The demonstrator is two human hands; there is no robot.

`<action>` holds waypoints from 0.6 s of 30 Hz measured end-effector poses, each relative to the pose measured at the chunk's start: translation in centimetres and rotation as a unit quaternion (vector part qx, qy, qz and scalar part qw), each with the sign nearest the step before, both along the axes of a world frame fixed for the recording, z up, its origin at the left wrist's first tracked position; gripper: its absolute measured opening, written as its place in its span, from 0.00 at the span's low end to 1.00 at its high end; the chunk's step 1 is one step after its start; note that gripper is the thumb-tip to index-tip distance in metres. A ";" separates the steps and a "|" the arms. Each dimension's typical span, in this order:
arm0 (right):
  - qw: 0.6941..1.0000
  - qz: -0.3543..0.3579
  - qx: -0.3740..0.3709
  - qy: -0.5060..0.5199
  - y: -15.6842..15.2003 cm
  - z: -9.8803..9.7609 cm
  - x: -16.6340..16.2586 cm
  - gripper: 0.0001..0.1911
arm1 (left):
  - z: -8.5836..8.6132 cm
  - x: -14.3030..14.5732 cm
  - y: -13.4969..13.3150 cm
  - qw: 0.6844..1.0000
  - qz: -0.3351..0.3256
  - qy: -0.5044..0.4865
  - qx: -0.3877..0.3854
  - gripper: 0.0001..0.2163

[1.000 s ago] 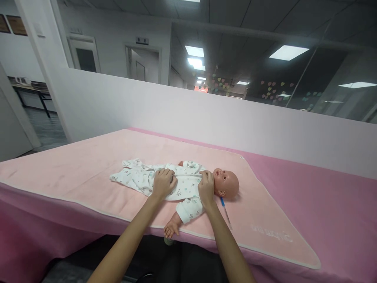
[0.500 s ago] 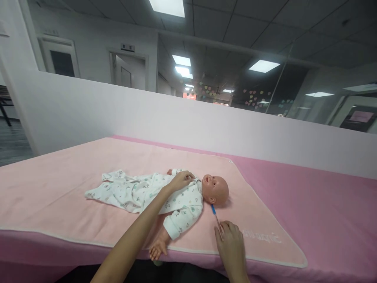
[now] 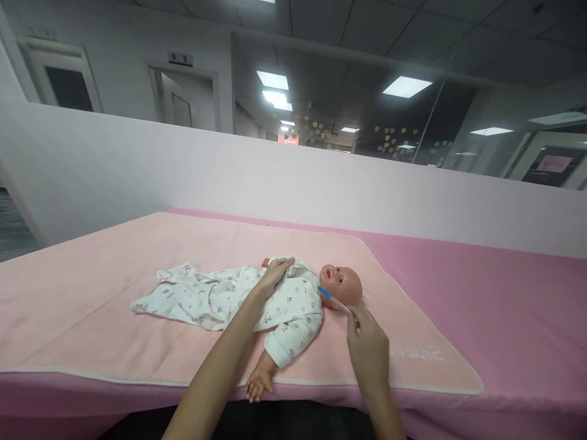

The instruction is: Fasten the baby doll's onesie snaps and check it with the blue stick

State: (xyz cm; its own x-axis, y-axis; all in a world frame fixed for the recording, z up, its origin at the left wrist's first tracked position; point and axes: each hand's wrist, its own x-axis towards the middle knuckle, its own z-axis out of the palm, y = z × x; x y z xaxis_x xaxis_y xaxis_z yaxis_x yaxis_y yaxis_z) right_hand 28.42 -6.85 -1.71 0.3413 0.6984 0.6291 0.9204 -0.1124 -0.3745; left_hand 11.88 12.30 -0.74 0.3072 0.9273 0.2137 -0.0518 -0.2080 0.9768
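A baby doll (image 3: 340,286) lies on its back in a white patterned romper (image 3: 293,305), its head to the right. My left hand (image 3: 276,274) is closed on the romper's front near the neck, and the cloth there is pulled up in a raised fold. In my right hand (image 3: 367,336) is a slim, clear thermometer (image 3: 340,304) with a blue end, pinched between the fingers. Its blue end points left, at the doll's neck and shoulder; whether it touches the romper I cannot tell. The doll's near arm (image 3: 259,380) reaches to the table's front edge.
Under the doll is a peach mat (image 3: 92,305) with a pale border, spread over a pink-covered table (image 3: 513,305). A low white wall (image 3: 293,183) runs behind the table, with glass above it.
My right hand has moved up and away from me, bringing the thermometer from the mat beside the head to the doll's neck. My left hand has drawn the romper's front up.
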 end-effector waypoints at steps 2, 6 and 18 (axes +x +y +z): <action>0.999 0.038 -0.026 -0.020 2.6 1.7 -1.3 0.13 | -0.1 0.0 0.1 1.000 -0.004 -0.008 -0.006 0.19; 0.984 0.049 -0.125 -0.120 9.1 3.9 -3.8 0.14 | 0.2 0.0 -0.1 1.000 -0.010 0.007 0.017 0.20; 0.955 0.063 -0.246 -0.156 16.7 2.9 -6.0 0.12 | 3.7 -1.3 1.8 0.863 0.050 0.447 0.232 0.20</action>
State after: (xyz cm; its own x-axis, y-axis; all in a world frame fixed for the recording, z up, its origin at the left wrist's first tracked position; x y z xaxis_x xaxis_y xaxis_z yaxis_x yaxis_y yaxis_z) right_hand 22.39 9.88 1.18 0.0850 0.9586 0.2718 0.9963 -0.0856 -0.0098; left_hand 10.57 14.11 2.98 0.4650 0.8372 0.2879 0.7193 -0.5468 0.4285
